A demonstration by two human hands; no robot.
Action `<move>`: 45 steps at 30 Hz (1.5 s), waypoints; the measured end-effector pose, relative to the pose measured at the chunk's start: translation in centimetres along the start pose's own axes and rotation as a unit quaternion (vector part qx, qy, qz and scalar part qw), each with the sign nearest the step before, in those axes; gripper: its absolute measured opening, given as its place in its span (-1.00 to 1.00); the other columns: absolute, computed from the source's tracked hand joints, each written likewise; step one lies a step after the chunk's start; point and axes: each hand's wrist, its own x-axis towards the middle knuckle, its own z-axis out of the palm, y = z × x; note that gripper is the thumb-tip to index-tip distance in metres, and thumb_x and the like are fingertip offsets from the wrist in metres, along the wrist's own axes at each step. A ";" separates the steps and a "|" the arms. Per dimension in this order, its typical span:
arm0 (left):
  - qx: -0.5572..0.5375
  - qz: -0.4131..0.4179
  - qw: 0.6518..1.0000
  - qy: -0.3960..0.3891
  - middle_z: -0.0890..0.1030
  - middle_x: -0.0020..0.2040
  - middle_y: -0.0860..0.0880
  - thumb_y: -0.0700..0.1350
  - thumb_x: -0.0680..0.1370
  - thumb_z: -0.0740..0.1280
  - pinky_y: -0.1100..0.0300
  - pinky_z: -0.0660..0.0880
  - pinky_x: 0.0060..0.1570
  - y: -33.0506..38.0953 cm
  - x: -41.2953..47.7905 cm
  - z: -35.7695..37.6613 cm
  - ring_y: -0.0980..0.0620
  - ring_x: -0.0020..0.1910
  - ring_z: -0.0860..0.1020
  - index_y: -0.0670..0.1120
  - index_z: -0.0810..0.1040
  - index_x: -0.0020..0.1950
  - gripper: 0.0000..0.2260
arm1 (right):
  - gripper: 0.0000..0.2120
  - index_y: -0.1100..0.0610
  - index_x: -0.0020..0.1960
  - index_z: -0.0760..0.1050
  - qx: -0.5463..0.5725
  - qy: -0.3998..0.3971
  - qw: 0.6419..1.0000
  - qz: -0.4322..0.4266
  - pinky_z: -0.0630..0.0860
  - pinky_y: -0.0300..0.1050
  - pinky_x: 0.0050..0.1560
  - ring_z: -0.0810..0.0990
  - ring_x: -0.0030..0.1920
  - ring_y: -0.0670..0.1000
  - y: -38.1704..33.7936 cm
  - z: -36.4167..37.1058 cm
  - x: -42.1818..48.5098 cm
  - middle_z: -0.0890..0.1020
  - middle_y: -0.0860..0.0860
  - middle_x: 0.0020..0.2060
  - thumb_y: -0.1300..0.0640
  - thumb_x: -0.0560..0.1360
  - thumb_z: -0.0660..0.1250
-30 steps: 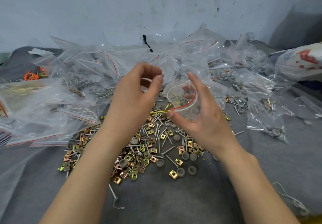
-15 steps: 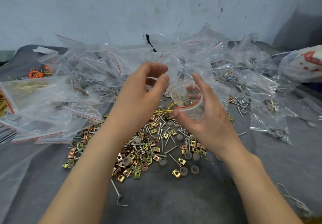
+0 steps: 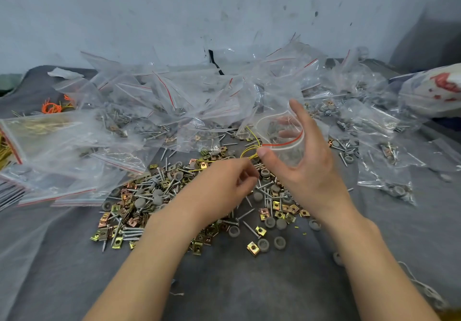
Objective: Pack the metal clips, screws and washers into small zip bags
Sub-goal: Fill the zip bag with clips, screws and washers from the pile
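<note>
Hardware lies loose in a heap at the middle of the counter [image 3: 224, 285], which is draped in soft, wrinkled grey cloth [image 3: 404, 233]. The heap holds square metal clips [image 3: 253, 248] folded from thin plate with a gold or coppery sheen, long slim silver screws [image 3: 132, 232] with threaded shanks, and dull grey round washers [image 3: 279, 242] shaped like shallow cups. Behind it rises a crumpled bank of clear, glossy filled bags [image 3: 189, 101] with red seal lines, reaching back to a pale, scuffed wall [image 3: 174, 8] flecked with dark marks. Orange bands [image 3: 51, 107] lie far left, and a white sack [image 3: 434, 88] with red print sits at the right edge. The right hand [image 3: 309, 173] is raised just above the far side of the heap. Its grip is clamped on a small zip bag [image 3: 287, 156], thumb on the near lip and fingers behind, so that the red-lined mouth bows into an open oval. Thin yellow wire [image 3: 250, 149] loops just beside the thumb. The left hand [image 3: 222, 186] is down on the heap with its fingers curled towards the palm. Whether that grip has closed on a piece cannot be told.
</note>
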 end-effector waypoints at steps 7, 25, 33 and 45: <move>0.122 0.018 0.990 -0.064 0.44 0.13 0.04 0.11 0.60 0.28 0.03 0.44 0.17 0.2 -0.2 1.6 0.03 0.17 0.44 0.06 0.52 0.25 -0.73 | -0.19 -0.17 0.57 0.13 0.011 -0.002 1.000 0.005 0.33 -0.48 0.24 0.52 0.28 -0.21 0.4 -0.3 0.1 0.40 -0.47 0.20 -0.30 0.44 0.41; -0.228 -0.017 0.942 0.245 0.62 -0.12 0.19 -0.05 0.59 0.36 0.44 0.43 -0.23 0.4 0.2 -4.2 0.31 -0.22 0.55 0.05 0.61 0.11 -0.88 | -0.20 -0.19 0.57 0.09 -0.003 -0.034 0.999 -0.016 0.50 0.16 0.30 0.54 0.27 -0.10 -0.1 0.4 -0.1 0.52 -0.15 0.27 -0.34 0.45 0.36; -0.194 0.049 0.954 0.222 0.61 -0.16 0.15 -0.12 0.58 0.36 0.38 0.44 -0.19 3.4 0.1 -4.0 0.22 -0.18 0.57 0.02 0.62 0.15 -0.84 | -0.18 -0.11 0.60 0.11 -0.017 -0.038 0.999 -0.030 0.50 0.07 0.29 0.52 0.27 -0.15 -0.1 0.7 -0.2 0.43 -0.25 0.25 -0.31 0.47 0.37; -0.175 0.053 0.954 0.238 0.59 -0.06 0.19 -0.08 0.62 0.29 0.50 0.38 -0.21 3.1 0.6 -3.3 0.29 -0.11 0.55 0.07 0.53 0.25 -0.79 | -0.20 -0.10 0.58 0.12 -0.016 -0.037 0.999 -0.032 0.49 0.08 0.32 0.51 0.27 -0.16 -0.3 0.5 -0.1 0.45 -0.22 0.24 -0.31 0.46 0.35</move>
